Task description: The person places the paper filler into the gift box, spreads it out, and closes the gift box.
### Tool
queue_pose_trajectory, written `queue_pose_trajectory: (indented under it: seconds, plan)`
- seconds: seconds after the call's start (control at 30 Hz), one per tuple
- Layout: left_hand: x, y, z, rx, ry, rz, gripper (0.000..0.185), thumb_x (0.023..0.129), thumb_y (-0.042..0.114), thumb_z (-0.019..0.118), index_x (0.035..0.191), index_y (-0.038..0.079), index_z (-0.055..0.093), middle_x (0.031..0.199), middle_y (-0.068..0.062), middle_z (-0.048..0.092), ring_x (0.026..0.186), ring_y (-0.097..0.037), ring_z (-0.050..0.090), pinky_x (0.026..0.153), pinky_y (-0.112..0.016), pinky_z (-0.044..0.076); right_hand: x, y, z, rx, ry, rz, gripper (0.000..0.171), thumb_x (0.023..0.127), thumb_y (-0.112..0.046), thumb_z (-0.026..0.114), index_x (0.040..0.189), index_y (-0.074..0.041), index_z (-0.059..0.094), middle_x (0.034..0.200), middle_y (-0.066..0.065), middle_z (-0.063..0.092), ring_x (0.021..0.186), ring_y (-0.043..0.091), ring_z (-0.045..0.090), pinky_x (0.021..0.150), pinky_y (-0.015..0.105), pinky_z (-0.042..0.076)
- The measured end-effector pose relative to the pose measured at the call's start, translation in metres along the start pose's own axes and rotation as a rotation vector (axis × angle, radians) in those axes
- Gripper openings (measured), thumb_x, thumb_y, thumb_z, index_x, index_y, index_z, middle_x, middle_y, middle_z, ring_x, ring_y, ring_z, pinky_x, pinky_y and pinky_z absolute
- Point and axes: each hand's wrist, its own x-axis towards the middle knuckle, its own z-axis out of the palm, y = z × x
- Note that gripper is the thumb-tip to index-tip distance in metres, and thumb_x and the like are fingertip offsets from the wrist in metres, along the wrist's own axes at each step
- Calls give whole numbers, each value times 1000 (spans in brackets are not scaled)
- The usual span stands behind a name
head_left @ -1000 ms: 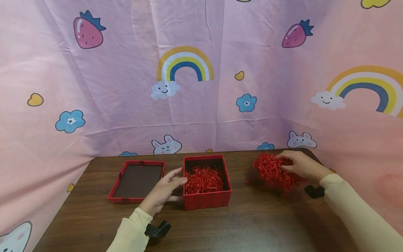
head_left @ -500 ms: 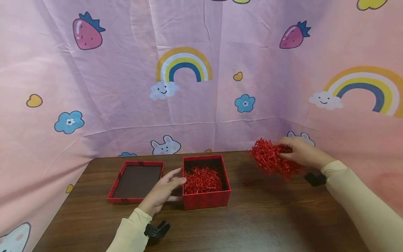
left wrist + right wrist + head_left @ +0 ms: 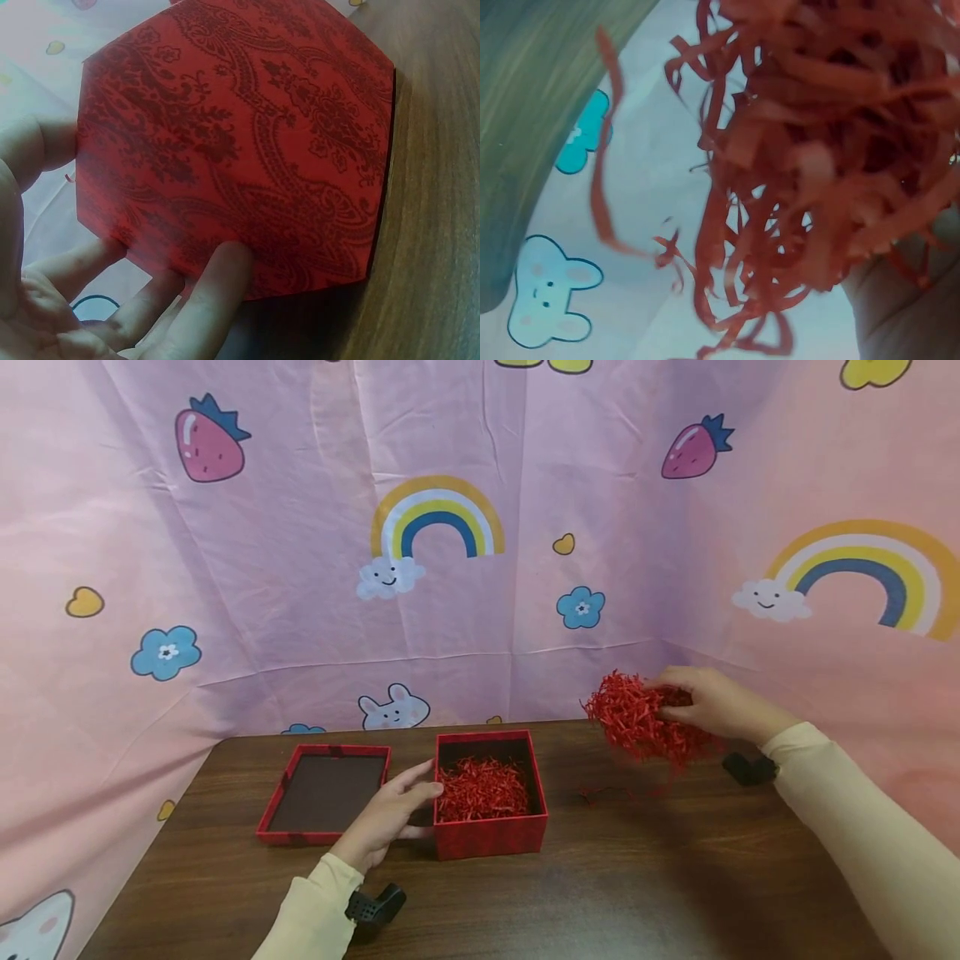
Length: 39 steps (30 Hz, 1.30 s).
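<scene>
A red patterned gift box [image 3: 491,837] stands on the table with its top uncovered and red shredded paper [image 3: 480,789] in it. At its left side, my left hand [image 3: 386,814] holds it, thumb at the top rim. In the left wrist view, fingertips [image 3: 229,262] touch the box's patterned outer wall [image 3: 247,150]. Above the table to the right, my right hand [image 3: 705,702] grips a loose clump of red shredded paper [image 3: 633,718]. The right wrist view is filled mostly by the clump [image 3: 832,150], with strands dangling; it hides most of the fingers.
The box lid [image 3: 326,793] lies inside up on the table [image 3: 600,893], left of the box. A few stray paper strands [image 3: 588,793] lie right of the box. A printed cloth [image 3: 465,635] hangs behind the table.
My right hand has risen off the table with the clump of shredded paper, which has shifted slightly left. A few strands stayed on the table. The left hand and box have stayed in place.
</scene>
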Motion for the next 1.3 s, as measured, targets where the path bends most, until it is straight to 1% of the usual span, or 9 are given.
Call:
queue_pose_trajectory:
  seconds: [0.17,0.33,0.47,0.6,0.9,1.03,1.17,1.3]
  plan:
    - [0,1,1,2,1,-2,63,88,36,65,144,26,39,139,-14,48,126,-35,47,75,-47,56,3,-4,-11,-10,-10,7,34,85,-9,70,119,-13,64,110,3,64,101,22,60,85,44,52]
    - [-1,2,1,8,8,-2,64,87,38,66,144,26,39,137,-14,49,124,-35,49,75,-47,56,8,-11,-18,-25,-8,2,34,85,-10,71,118,-13,64,109,3,64,100,22,59,85,45,51]
    - [-1,2,1,7,13,-5,65,86,40,67,143,26,39,139,-13,48,124,-35,48,75,-47,56,13,-16,-19,-36,-3,-16,35,85,-12,71,119,-14,65,110,2,65,101,21,59,86,45,51]
    - [-1,3,1,10,14,-6,63,87,38,66,143,26,39,139,-13,48,125,-35,48,76,-47,56,19,-23,-20,-41,-9,-32,35,85,-14,71,119,-16,65,110,0,65,102,20,59,88,44,50]
    - [-1,2,0,12,2,-1,64,87,40,65,144,25,38,140,-15,47,125,-37,47,77,-48,55,33,-39,-22,-88,-25,-91,36,85,-12,71,120,-15,64,114,4,65,106,23,60,90,46,49]
    - [-2,2,0,7,-2,3,65,87,40,66,144,25,38,140,-14,47,125,-37,47,77,-47,55,38,-46,-22,-75,-27,-111,36,85,-12,71,120,-15,64,116,4,65,109,25,59,93,47,48]
    - [-2,2,0,9,-6,4,64,88,39,64,144,24,38,140,-15,47,125,-37,47,78,-48,55,41,-52,-20,-46,-35,-119,36,85,-11,71,120,-18,65,113,0,65,106,21,60,91,44,49]
    - [-2,2,0,7,-8,-2,64,88,39,64,144,24,37,139,-16,47,126,-37,47,78,-48,55,44,-60,-16,-44,-39,-156,34,85,-11,71,117,-19,66,109,-4,65,101,15,60,87,39,51]
